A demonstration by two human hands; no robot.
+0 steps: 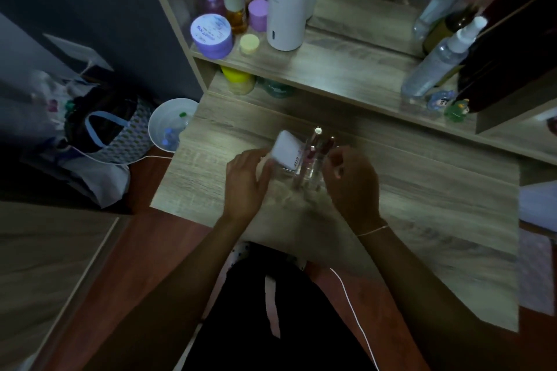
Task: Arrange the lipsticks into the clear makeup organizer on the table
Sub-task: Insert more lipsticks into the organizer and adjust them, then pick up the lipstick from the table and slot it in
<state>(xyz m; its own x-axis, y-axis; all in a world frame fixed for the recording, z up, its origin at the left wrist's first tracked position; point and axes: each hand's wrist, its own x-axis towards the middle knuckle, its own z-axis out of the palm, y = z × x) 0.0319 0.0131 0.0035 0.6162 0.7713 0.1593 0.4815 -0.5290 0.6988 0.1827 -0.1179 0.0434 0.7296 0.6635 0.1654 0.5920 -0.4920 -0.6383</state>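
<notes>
The clear makeup organizer [301, 173] stands in the middle of the wooden table [422, 190], between both hands. Several lipsticks [313, 147] stand upright in it, pink and dark red with one silver cap on top. My left hand [245, 182] grips a white rectangular compact [285, 150] tilted against the organizer's left side. My right hand [351, 181] curls at the organizer's right edge, fingers bent near a dark red lipstick [328, 144]; whether it pinches anything is hidden by blur.
A raised shelf behind carries a tall white cylinder [287, 3], purple jars [212, 36], bottles and a spray bottle [437, 63] at right. A white bucket [170, 126] and bags sit on the floor at left. A white cable [355, 316] crosses my lap.
</notes>
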